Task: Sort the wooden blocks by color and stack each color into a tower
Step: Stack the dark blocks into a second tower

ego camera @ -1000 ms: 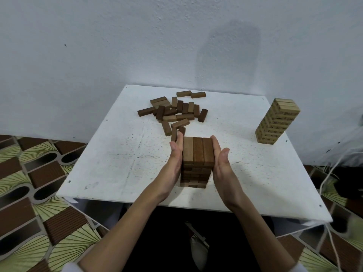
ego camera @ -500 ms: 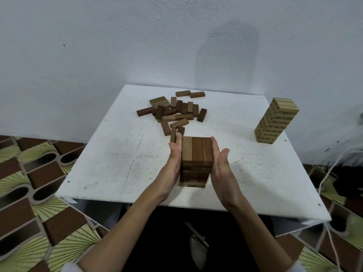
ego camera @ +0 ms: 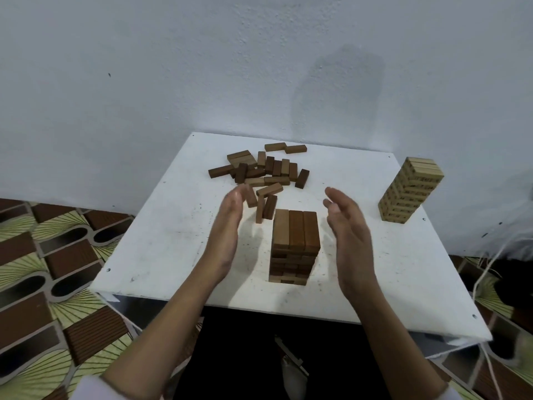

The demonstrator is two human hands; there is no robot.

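Flanking the brown tower with left hand and right hand flat, empty, I lay loose blocks crosswise, squarely

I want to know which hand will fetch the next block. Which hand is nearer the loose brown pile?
Left. The left hand has its fingertips at the loose brown pile's near edge; the right hand is across the brown tower, farther away.
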